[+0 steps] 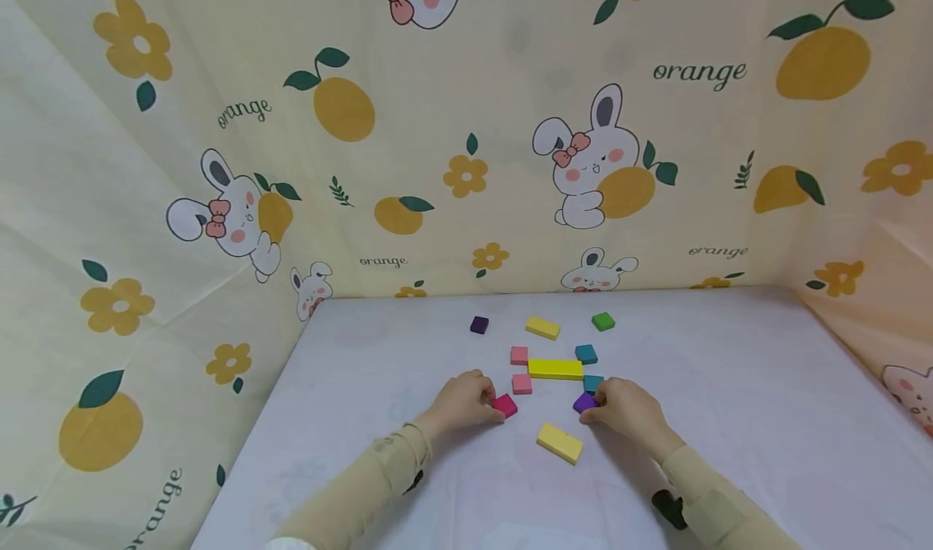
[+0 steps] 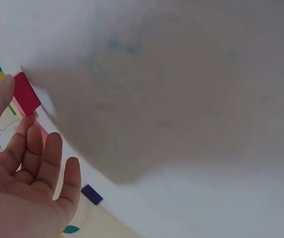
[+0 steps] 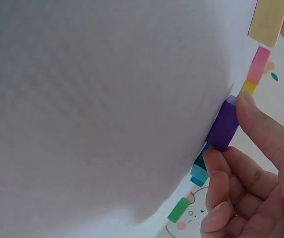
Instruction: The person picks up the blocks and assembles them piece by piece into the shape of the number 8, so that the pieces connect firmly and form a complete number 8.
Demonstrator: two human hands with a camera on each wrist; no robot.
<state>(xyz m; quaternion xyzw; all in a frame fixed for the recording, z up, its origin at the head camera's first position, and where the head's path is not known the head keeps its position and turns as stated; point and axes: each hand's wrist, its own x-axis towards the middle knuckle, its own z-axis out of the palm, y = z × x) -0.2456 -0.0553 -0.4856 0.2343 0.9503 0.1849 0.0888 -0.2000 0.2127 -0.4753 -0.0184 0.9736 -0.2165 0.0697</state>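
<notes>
In the head view my left hand pinches a crimson block between thumb and fingertip. The left wrist view shows the same crimson block between thumb and index finger, with the other fingers loosely bent. My right hand pinches a purple block; the right wrist view shows this purple block between thumb and fingertips. Between and beyond the hands lies a long yellow block. Two pink blocks sit at its left end, and two teal blocks at its right end.
A pale yellow block lies nearer me, between the forearms. Farther back are a dark purple block, another yellow block and a green block. The white table meets a printed cloth backdrop.
</notes>
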